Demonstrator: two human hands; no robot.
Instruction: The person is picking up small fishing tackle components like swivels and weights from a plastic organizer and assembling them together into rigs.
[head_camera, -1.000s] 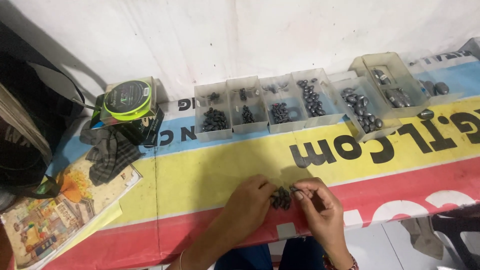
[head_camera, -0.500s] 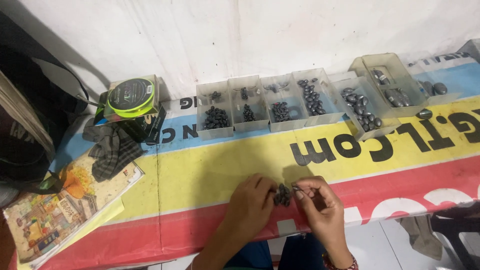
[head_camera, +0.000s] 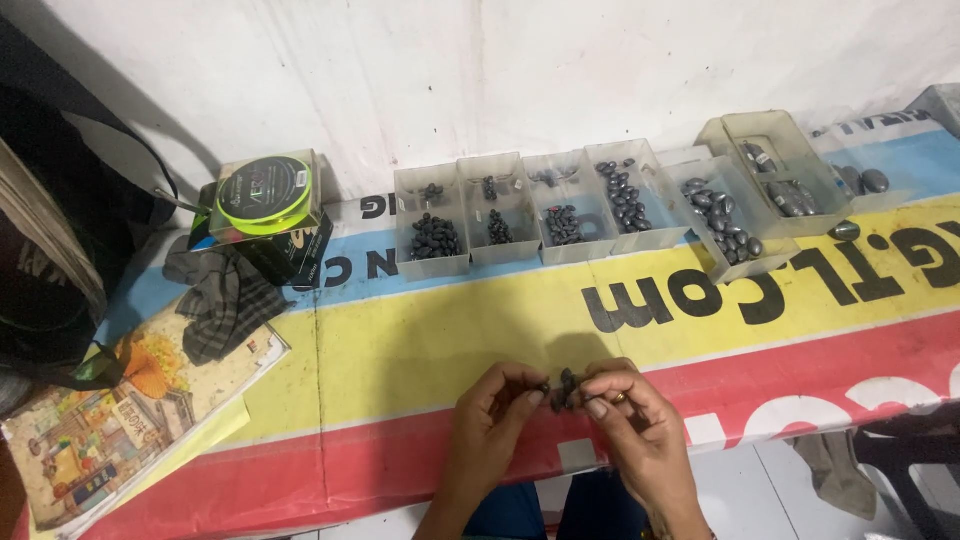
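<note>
Holding: both hands, left hand (head_camera: 492, 420) and right hand (head_camera: 640, 432), fingers pinching dark sinkers (head_camera: 561, 390).
Look: small, oval, grey-black.
Count between fingertips: cannot tell.

Bare banner (head_camera: 420, 350) between hands and trays (head_camera: 560, 215).

I count six clear bins (head_camera: 432, 215) of dark weights, one line spool (head_camera: 265, 196), one book (head_camera: 120, 420), two hands (head_camera: 487, 428).

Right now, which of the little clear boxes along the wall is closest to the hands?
The middle box, third from the left in the row. It sits straight above the hands; the others lie further off to either side.
</note>
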